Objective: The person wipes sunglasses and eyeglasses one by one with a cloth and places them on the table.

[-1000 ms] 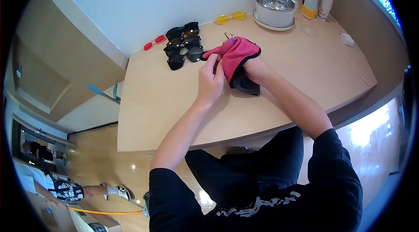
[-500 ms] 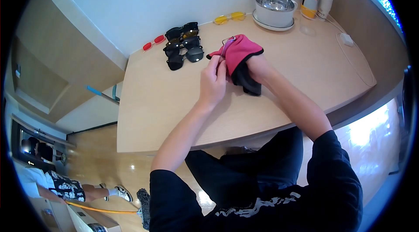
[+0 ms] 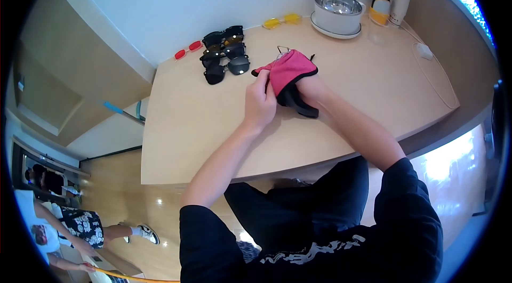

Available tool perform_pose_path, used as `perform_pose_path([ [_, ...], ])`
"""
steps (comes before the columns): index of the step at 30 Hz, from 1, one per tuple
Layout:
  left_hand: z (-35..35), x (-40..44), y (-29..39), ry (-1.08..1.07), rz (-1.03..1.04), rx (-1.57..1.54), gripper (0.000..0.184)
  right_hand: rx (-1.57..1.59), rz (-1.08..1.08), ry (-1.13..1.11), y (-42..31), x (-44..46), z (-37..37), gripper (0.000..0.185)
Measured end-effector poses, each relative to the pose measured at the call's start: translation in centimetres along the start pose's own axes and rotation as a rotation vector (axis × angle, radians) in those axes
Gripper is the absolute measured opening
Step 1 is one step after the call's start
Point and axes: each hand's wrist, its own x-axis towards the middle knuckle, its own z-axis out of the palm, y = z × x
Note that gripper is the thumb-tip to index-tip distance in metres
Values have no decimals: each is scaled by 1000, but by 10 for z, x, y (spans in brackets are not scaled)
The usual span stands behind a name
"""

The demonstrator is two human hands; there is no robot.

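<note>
A pink cloth with black edging is bunched between my two hands above the table. A thin wire part of a pair of glasses sticks out at the cloth's far side; the cloth covers most of the glasses. My left hand is closed at the cloth's left side, its thumb and fingers pinching the glasses and the cloth edge. My right hand is closed on the cloth from the right, with its fingers hidden beneath the folds. A dark flap of the cloth hangs below my right hand.
Dark sunglasses lie in a stacked row to the left, beside red glasses. Yellow glasses, a steel-lined bowl, a penguin figure, a white cup and a cable sit farther back. A person holds an orange pole.
The cloth has shifted in my hands and now covers more of the glasses; their wire part points farther up. At lower left, the other person and the orange pole have moved.
</note>
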Motion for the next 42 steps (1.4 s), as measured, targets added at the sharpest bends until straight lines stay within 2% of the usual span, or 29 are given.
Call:
perform_pose_path([
  [2,-2,-1,0,-22,-47,-48,11,-116,21,39,-7,-4,0,12],
  [3,-2,0,2,-52,-95,-106,11,-48,59,166,-10,-5,4,12],
  [4,-1,2,4,-58,-94,-103,11,-43,55,168,-19,-6,4,12],
  [6,3,1,8,-104,-322,-371,10,231,162,28,-35,-9,-3,17],
  [7,5,-1,11,-107,-324,-378,10,89,62,112,-27,-3,-9,23],
  [8,5,-2,13,-107,-348,-386,10,83,62,114,-23,-4,-14,23],
  [9,4,-2,14,-105,-371,-391,10,136,152,37,-20,-4,-17,22],
  [10,3,-2,10,-100,-368,-392,10,189,242,-45,-16,-3,-18,21],
  [12,-2,-2,2,70,-104,-123,13,122,249,-39,-9,-4,-8,18],
  [13,-4,-2,-2,70,-101,-116,13,-2,113,16,-3,-6,0,16],
  [14,-6,0,-2,60,-129,-143,13,-122,-24,74,0,-6,5,15],
  [15,-7,0,-1,46,-159,-171,14,-150,-70,-24,-3,-5,0,14],
  [16,-7,1,0,38,-159,-170,14,-146,-73,-17,-4,-4,-2,14],
  [18,-2,5,10,-4,-279,-300,15,17,71,149,-6,-2,-6,14],
  [19,0,4,11,-9,-280,-310,15,12,70,159,-10,-1,-10,14],
  [21,3,0,14,-107,-442,-535,15,53,90,144,-21,2,-18,15],
  [24,1,-3,18,-80,-456,-507,15,151,134,89,-20,0,-16,16],
  [25,-1,-4,14,-71,-454,-509,15,8,173,75,-19,-2,-13,15],
  [26,-3,-4,6,-24,-328,-352,15,-133,210,58,-17,-5,-7,15],
  [27,-5,-5,0,17,-202,-191,15,-218,-22,67,0,-3,-3,15],
  [30,-4,-1,-8,28,-120,-172,16,-233,-68,43,1,-2,-7,14],
  [31,-1,-2,-8,22,-121,-167,16,-125,-48,95,2,-2,-6,13],
  [32,2,0,0,14,-198,-292,16,-120,-51,97,-7,-5,-5,13],
  [34,2,3,13,11,-276,-421,16,109,241,1,-35,-12,-2,14],
  [35,0,2,19,-30,-340,-496,16,17,142,163,-31,-8,-5,16],
  [36,-1,2,22,-68,-402,-572,16,9,145,161,-23,-5,-11,16],
  [38,-4,1,21,-32,-397,-554,16,-43,40,184,-8,2,-18,15],
  [40,-8,-2,12,9,-395,-519,16,-64,75,177,4,-1,-15,14],
  [42,-11,-2,-10,43,-246,-239,15,-409,-217,101,7,-2,-1,14],
])
